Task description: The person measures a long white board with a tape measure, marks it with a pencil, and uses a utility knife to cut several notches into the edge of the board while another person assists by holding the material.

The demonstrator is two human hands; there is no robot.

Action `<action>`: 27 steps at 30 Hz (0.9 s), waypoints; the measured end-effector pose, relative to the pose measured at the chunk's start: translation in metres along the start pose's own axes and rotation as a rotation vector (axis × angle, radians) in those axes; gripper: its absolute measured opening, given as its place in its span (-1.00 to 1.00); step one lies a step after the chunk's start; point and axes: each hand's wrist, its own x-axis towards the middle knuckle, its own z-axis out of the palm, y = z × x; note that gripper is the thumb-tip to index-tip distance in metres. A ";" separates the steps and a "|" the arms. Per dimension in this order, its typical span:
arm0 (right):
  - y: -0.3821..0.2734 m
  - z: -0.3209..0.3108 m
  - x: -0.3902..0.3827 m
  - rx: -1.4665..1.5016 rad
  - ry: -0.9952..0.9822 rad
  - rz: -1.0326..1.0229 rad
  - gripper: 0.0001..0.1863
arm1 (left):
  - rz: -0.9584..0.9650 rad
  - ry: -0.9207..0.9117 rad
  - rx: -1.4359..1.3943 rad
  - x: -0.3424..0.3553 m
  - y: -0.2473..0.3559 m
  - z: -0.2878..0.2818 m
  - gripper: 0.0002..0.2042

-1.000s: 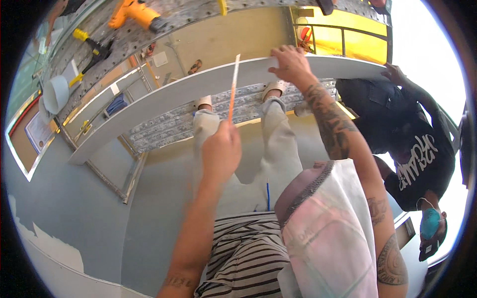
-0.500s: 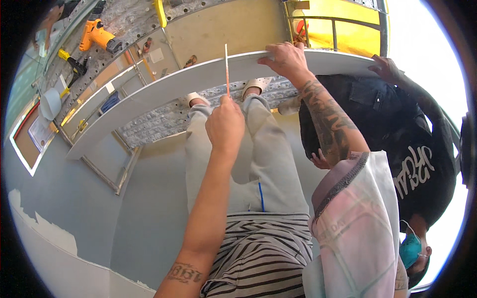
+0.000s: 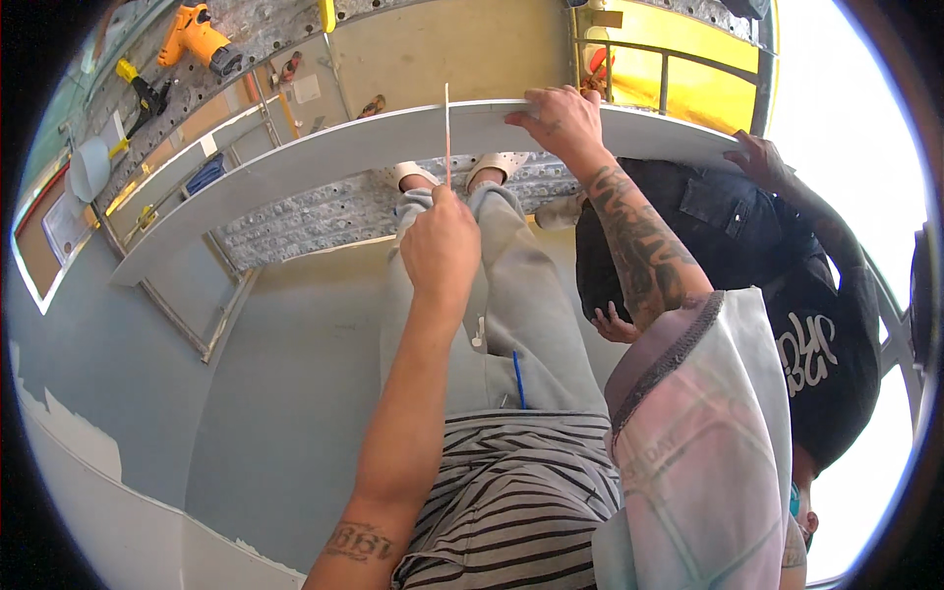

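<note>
Looking down past my own chest: my left hand (image 3: 441, 251) is closed around the lower end of a thin pale stick (image 3: 447, 133), which could be a pencil or a slim strip; I cannot tell which. It stands nearly upright, its tip reaching the near edge of a long white board (image 3: 324, 157) that runs from 9 o'clock up to 1 o'clock across the view. Holding it that way puts the tip right at the board's edge.

My right hand (image 3: 556, 123) lies flat and spread on the board's top edge at 12 o'clock, fingers open, gripping nothing. My guess is that it presses down to keep the board steady. The two hands sit apart, the stick between them and closer to the left.

Another person's hand (image 3: 762, 157) rests on the same board at 2 o'clock, likely steadying the far end; that person wears dark clothing.

My feet in pale shoes (image 3: 408, 175) stand just under the board on a grey textured floor (image 3: 315, 211).

At 10 to 11 o'clock, well apart from the work, an orange power tool (image 3: 197, 34) lies on the floor beside a yellow-handled tool (image 3: 133, 84). A white rounded object (image 3: 88, 167) sits at 9 o'clock. A small pale rectangular label or tag (image 3: 307, 88) sits by a metal frame at 11 o'clock, too small to read. Yellow railing (image 3: 669, 64) at 1 o'clock.
</note>
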 end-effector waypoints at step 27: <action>0.001 0.005 0.004 -0.034 -0.040 0.012 -0.59 | 0.010 0.020 0.001 0.023 0.001 0.014 -0.82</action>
